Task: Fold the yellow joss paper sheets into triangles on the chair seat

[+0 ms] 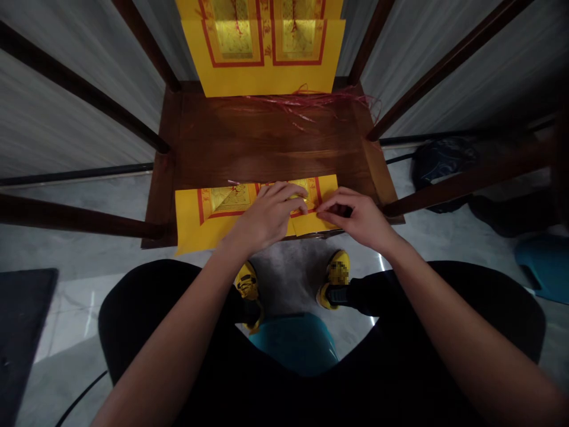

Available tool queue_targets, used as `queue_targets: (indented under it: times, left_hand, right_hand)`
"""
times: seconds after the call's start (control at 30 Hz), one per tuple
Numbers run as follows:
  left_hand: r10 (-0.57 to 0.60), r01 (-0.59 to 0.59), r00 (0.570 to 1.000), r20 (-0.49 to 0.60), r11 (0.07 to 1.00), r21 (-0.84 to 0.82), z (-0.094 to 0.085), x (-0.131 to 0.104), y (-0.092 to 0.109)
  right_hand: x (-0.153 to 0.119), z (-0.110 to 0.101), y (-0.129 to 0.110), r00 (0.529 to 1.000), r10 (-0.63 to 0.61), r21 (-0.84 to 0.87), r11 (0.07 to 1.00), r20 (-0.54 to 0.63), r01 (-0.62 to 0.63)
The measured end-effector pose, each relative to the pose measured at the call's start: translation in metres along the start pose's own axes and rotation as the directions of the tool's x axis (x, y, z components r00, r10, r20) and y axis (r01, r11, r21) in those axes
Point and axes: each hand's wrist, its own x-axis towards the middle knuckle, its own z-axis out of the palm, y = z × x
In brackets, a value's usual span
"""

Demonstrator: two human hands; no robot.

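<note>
A sheet of yellow joss paper with red borders and gold printed panels lies along the front edge of the wooden stand, partly folded and creased. My left hand rests on top of its middle, fingers bent and slightly apart, covering part of the print. At the sheet's right end, my right hand has thumb and forefinger pinched on the paper near a lower flap. The fingertips' exact contact is partly hidden.
More yellow printed sheets stand at the back of the wooden shelf. Thin pink-red strings lie beside them. Dark wooden posts rise on both sides. A blue plastic stool shows between my legs; a dark bag sits at right.
</note>
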Motion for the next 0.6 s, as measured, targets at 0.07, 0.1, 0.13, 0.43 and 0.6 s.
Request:
queue_targets:
  times: [0.07, 0.1, 0.13, 0.43, 0.6]
  left_hand:
    - [0.002, -0.002, 1.000, -0.012, 1.000, -0.006, 0.003, 0.000, -0.001]
    - [0.003, -0.003, 1.000, -0.012, 1.000, 0.001, 0.005, 0.000, -0.002]
    - [0.005, -0.005, 1.000, -0.007, 1.000, 0.011, 0.007, 0.000, -0.003]
    - [0.058, -0.058, 0.998, -0.005, 0.998, -0.001, 0.010, -0.007, -0.011]
    - [0.054, -0.055, 0.999, 0.003, 0.998, 0.030, 0.009, -0.008, -0.011]
  right_hand:
    - [0.000, 0.001, -0.001, 1.000, 0.011, 0.002, 1.000, -0.004, -0.011]
    - [0.000, 0.002, -0.001, 1.000, 0.020, 0.003, 1.000, -0.015, -0.020]
    - [0.000, 0.002, -0.002, 0.999, 0.025, -0.001, 1.000, -0.026, -0.025]
    - [0.003, -0.011, -0.002, 0.993, 0.089, 0.060, 0.994, 0.081, -0.094]
    - [0.004, -0.013, 0.001, 0.994, 0.060, 0.013, 0.998, 0.090, -0.062]
